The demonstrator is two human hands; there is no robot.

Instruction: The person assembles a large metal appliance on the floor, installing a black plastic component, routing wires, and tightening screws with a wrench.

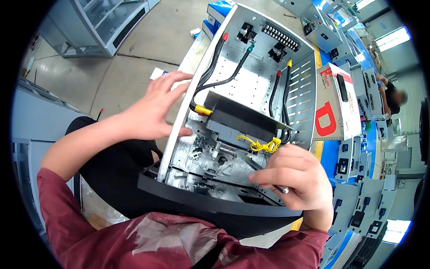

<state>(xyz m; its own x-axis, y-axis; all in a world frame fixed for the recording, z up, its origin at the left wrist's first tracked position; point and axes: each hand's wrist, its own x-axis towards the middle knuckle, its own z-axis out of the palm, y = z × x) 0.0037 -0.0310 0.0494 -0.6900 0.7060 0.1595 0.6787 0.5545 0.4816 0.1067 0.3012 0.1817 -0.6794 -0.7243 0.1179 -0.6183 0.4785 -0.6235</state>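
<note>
A metal electrical cabinet lies open in front of me. At its left edge is my left hand, fingers spread, with the thumb reaching over the rim. My right hand is closed around a slim metal tool inside the cabinet's near right part; its exact kind cannot be made out. Just beyond the tool lies a bundle of yellow wire, against a black and grey electrical unit. Black cables with coloured sleeves run through the cabinet. Small metal parts sit between my hands.
A terminal strip is fixed at the cabinet's far end. To the right stands a cardboard box with red print. Blue boxes lie beyond. Another person works at the far right, near more cabinets. A grey cabinet frame stands far left.
</note>
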